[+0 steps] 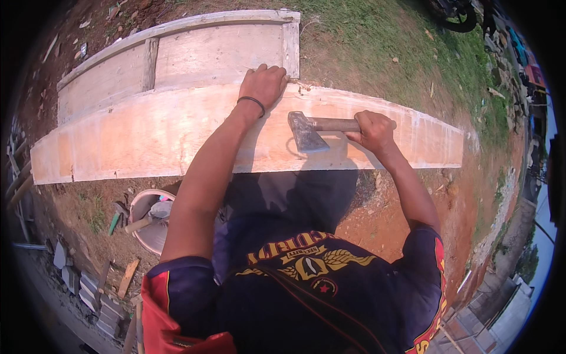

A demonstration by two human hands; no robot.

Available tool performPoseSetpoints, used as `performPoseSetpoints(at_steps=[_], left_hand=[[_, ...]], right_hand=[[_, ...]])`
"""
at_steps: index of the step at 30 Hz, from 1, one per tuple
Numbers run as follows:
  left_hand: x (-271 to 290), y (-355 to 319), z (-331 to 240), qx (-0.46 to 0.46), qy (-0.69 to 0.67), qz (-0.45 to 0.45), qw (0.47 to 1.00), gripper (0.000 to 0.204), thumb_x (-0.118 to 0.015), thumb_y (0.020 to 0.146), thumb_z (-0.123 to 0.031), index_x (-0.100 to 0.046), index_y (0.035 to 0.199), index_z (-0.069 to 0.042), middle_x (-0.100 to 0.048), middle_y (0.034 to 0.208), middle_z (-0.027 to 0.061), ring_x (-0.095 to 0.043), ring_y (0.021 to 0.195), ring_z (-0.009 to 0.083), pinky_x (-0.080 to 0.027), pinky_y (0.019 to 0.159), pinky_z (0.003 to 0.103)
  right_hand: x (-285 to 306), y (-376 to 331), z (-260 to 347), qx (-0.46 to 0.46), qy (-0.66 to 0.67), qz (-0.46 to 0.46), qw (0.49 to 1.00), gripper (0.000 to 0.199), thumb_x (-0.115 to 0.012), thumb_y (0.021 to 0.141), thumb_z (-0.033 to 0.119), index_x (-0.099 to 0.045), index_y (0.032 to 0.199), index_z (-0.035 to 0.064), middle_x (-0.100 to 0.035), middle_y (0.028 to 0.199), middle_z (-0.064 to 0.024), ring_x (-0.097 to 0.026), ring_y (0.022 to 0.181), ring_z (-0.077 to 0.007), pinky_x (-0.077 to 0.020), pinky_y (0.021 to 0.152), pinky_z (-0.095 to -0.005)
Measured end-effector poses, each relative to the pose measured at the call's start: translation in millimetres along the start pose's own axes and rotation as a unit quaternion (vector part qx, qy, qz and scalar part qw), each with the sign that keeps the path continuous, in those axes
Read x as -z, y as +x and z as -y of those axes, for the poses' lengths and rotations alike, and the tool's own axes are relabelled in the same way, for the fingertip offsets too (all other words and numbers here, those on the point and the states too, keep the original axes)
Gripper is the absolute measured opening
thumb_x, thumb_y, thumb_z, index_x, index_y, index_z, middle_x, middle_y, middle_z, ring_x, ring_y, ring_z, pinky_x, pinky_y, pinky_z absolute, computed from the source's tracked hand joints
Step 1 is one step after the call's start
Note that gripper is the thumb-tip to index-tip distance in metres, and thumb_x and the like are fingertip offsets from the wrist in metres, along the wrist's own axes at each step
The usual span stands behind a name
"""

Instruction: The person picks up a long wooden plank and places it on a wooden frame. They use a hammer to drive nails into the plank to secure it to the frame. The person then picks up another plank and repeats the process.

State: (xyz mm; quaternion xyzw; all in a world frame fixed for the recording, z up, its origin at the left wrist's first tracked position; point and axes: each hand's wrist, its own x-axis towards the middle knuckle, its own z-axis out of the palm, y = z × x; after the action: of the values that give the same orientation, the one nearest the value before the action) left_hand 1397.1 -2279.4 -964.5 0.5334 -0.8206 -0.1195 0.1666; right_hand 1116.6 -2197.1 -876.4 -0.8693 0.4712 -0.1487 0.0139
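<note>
One hatchet [336,124] is held in a person's right hand [376,131], the fingers wrapped around its wooden handle near the end; its metal head is carried to the left of those fingers, above one long board [147,135]. The board's far edge is met by the left hand [263,85], whose fingers are bent over it; how tightly they are pressed cannot be told. One black band [252,103] is worn on the left wrist.

Just beyond the left fingers, and mostly to their left, one framed panel [212,56] is seen, with three battens counted on its face. Nearer the body and left of the left fingers, one bucket [137,206] is set on the ground, a wooden-handled tool placed inside.

The board's pale orange face is streaked with white and crossed by shadow. The scene is set outdoors in sunlight: grass [377,41] is spread beyond the right fingers, reddish soil [377,218] is bared on their near side, and grey blocks [94,292] are heaped far to the left.
</note>
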Motion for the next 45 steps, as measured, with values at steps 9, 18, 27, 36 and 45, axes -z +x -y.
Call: performPoseSetpoints(at_steps=[9,18,27,36,45], left_hand=[[3.8,0.8,-1.9,0.014,-0.002,0.028,1.000,0.020,-0.050,0.094,-0.026,-0.062,0.094,-0.011,-0.065,0.095,0.0053,-0.059,0.095,0.0256,-0.047,0.082,0.044],[5.2,1.3,-1.6,0.009,-0.011,0.020,1.000,0.018,-0.051,0.093,-0.024,-0.061,0.096,-0.010,-0.065,0.094,0.0048,-0.058,0.095,0.0257,-0.047,0.083,0.044],[2.5,2.0,-0.5,0.009,-0.010,0.005,1.000,0.014,-0.053,0.091,-0.023,-0.060,0.094,-0.011,-0.065,0.094,0.0057,-0.059,0.096,0.0262,-0.047,0.082,0.045],[1.7,2.9,-1.0,0.014,0.000,0.022,1.000,0.019,-0.051,0.094,-0.028,-0.061,0.093,-0.011,-0.065,0.093,0.0050,-0.059,0.094,0.0259,-0.048,0.080,0.046],[1.9,3.4,-1.2,0.011,0.015,0.020,1.000,0.019,-0.050,0.094,-0.026,-0.061,0.095,-0.011,-0.066,0.094,0.0066,-0.059,0.096,0.0267,-0.048,0.082,0.047]], right_hand=[[1.9,-4.8,5.5,0.117,0.185,-0.143,0.965,0.046,-0.068,0.082,0.050,-0.057,0.084,0.0057,-0.056,0.061,-0.0090,-0.062,0.054,-0.0272,-0.0488,0.050,-0.0375],[16.7,5.4,30.2,-0.089,0.253,-0.127,0.955,0.050,-0.057,0.091,0.052,-0.056,0.084,0.0025,-0.059,0.062,-0.0146,-0.061,0.055,-0.0344,-0.0477,0.051,-0.0363],[1.5,-2.2,29.4,-0.107,0.116,-0.045,0.986,0.049,-0.062,0.088,0.052,-0.055,0.082,0.0031,-0.058,0.062,-0.0161,-0.062,0.056,-0.0346,-0.0486,0.049,-0.0407],[21.7,15.7,36.2,-0.249,0.128,-0.046,0.959,0.046,-0.060,0.092,0.044,-0.059,0.091,-0.0018,-0.058,0.059,-0.0186,-0.062,0.055,-0.0339,-0.0477,0.051,-0.0397],[3.6,3.1,51.6,-0.257,0.095,0.063,0.960,0.040,-0.059,0.093,0.039,-0.054,0.088,-0.0009,-0.061,0.064,-0.0225,-0.062,0.062,-0.0433,-0.0482,0.055,-0.0469]])
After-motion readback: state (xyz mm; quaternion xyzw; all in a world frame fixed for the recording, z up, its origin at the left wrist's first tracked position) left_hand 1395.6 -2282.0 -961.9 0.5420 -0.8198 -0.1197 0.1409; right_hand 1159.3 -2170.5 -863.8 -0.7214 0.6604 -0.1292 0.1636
